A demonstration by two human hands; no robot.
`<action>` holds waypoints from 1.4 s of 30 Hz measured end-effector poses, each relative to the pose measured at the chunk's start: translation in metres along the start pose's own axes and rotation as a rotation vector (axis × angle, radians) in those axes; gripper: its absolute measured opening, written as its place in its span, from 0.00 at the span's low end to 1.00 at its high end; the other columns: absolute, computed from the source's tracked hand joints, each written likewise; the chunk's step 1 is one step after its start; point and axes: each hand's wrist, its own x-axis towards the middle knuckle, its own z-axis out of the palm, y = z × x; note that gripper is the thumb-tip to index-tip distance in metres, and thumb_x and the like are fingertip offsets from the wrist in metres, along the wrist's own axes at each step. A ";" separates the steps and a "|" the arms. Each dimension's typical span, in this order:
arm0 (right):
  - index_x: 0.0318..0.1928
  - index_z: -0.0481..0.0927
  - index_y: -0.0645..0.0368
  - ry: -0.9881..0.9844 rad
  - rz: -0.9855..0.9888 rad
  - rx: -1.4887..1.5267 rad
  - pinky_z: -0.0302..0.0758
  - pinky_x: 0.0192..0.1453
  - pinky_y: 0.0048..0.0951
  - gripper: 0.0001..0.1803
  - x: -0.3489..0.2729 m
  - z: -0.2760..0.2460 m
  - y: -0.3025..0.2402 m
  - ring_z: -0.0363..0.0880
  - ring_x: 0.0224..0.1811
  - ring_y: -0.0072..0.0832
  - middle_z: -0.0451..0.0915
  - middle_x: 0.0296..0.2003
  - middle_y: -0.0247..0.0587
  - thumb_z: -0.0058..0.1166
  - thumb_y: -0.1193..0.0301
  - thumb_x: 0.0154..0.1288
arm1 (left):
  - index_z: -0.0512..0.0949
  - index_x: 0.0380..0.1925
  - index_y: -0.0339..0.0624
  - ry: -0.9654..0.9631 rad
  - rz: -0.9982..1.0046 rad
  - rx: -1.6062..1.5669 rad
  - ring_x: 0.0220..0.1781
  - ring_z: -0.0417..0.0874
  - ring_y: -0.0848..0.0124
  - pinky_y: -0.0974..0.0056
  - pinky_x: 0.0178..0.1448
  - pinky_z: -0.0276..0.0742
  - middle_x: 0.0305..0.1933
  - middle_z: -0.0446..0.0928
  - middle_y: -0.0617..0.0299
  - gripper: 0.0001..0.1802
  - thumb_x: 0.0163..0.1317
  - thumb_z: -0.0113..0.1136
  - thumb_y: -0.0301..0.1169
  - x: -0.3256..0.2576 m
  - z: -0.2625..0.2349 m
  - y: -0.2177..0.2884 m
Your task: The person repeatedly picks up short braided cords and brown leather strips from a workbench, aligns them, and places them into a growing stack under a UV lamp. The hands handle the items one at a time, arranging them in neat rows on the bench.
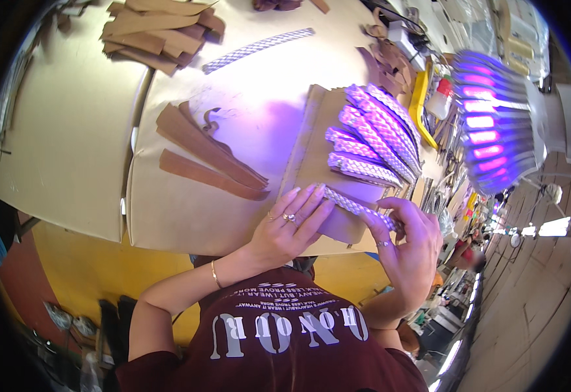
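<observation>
A narrow braided strap [346,200], pale with a woven pattern, lies slanting across a brown cardboard sheet [306,150] near the table's front edge. My right hand [411,248] pinches its right end between thumb and fingers. My left hand [292,223] has its fingers stretched out, the fingertips touching the strap's left end; its thumb is hidden. Just beyond, several similar braided straps [377,134] lie fanned out on the cardboard, lit pink and purple. Brown flat strips [210,153] lie to the left of the cardboard, some curled at the end.
A lamp with glowing pink bars [488,121] stands at the right. One braided strap [259,50] lies apart at the back. A pile of brown strips [161,32] sits at the far left. Right of the straps are a yellow tool [420,104] and a red-capped bottle [440,98].
</observation>
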 end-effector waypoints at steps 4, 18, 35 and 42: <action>0.30 0.84 0.56 0.065 0.000 0.067 0.66 0.39 0.33 0.12 0.000 0.005 0.008 0.74 0.28 0.33 0.80 0.25 0.35 0.66 0.61 0.58 | 0.72 0.59 0.37 -0.011 0.024 0.045 0.66 0.74 0.57 0.52 0.73 0.61 0.64 0.72 0.46 0.29 0.58 0.62 0.35 0.001 0.000 0.000; 0.27 0.82 0.56 0.159 -0.028 0.196 0.64 0.38 0.33 0.13 -0.006 0.027 0.036 0.76 0.25 0.33 0.80 0.24 0.34 0.66 0.60 0.59 | 0.75 0.57 0.39 0.002 -0.013 0.082 0.63 0.76 0.54 0.51 0.71 0.62 0.62 0.73 0.42 0.31 0.53 0.69 0.37 0.008 -0.004 0.013; 0.32 0.80 0.56 0.142 0.077 0.579 0.63 0.43 0.33 0.18 -0.014 0.057 0.081 0.78 0.27 0.31 0.81 0.26 0.33 0.67 0.55 0.56 | 0.72 0.57 0.36 -0.059 -0.013 0.133 0.63 0.76 0.51 0.47 0.73 0.56 0.63 0.72 0.39 0.31 0.53 0.69 0.33 0.005 -0.003 0.021; 0.29 0.80 0.56 0.192 0.075 0.734 0.64 0.48 0.34 0.16 -0.010 0.074 0.105 0.78 0.29 0.32 0.80 0.26 0.34 0.67 0.57 0.57 | 0.72 0.56 0.35 -0.066 -0.001 0.151 0.62 0.76 0.50 0.44 0.72 0.57 0.62 0.72 0.39 0.32 0.51 0.70 0.33 0.005 -0.003 0.019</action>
